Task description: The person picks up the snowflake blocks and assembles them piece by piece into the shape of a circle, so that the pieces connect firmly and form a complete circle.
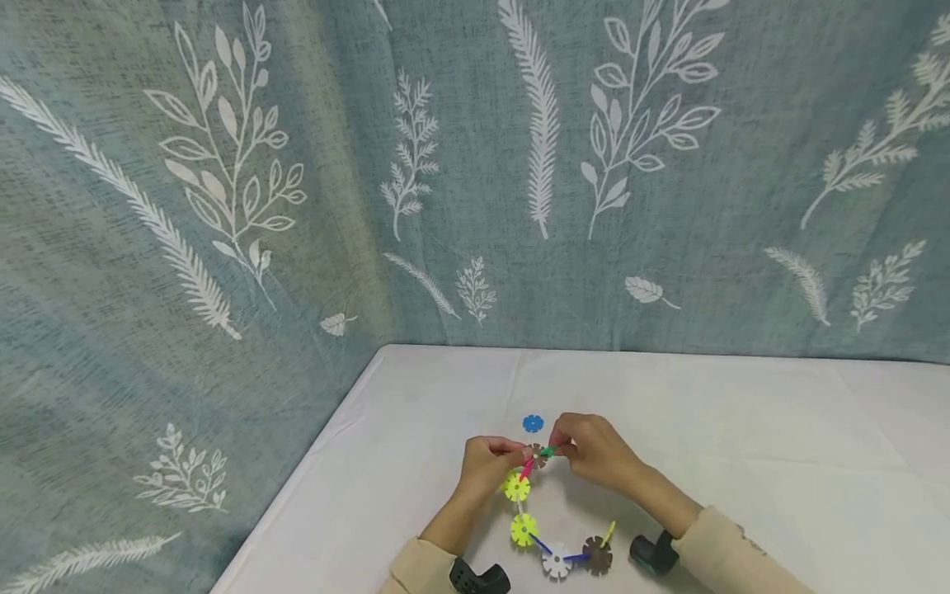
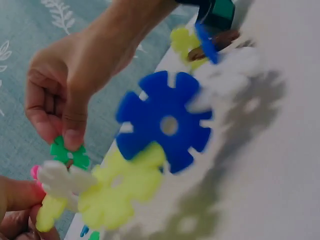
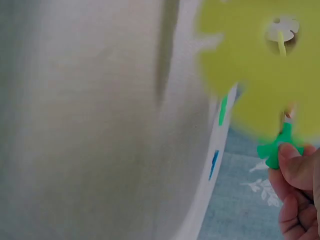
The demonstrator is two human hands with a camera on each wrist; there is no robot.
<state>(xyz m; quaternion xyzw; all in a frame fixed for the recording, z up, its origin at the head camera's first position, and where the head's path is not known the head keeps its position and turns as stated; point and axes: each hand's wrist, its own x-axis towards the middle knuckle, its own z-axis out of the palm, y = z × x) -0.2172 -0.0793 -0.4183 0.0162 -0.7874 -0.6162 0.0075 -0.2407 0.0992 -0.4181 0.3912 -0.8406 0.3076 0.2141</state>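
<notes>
A chain of notched, flower-shaped plastic discs curves between and below the two hands. My left hand point(image 1: 484, 469) pinches its upper end, fingertips at a brown disc point(image 1: 538, 456) and a pink disc point(image 1: 527, 469). With thumb and fingers, my right hand point(image 1: 598, 452) pinches a green disc point(image 2: 69, 153), which meets the brown disc's edge. Down the chain come yellow discs point(image 1: 523, 530), a large-looking blue disc point(image 2: 165, 120) near the left wrist camera, a white disc point(image 1: 557, 565), a dark brown disc point(image 1: 597, 556) and another yellow disc point(image 1: 609, 533) seen edge-on.
A loose blue disc point(image 1: 533, 423) lies on the white-covered table point(image 1: 779, 462) just beyond the hands. In the right wrist view, a loose green disc point(image 3: 223, 110) lies near the table edge. A patterned blue-green cloth point(image 1: 475, 165) hangs behind and to the left.
</notes>
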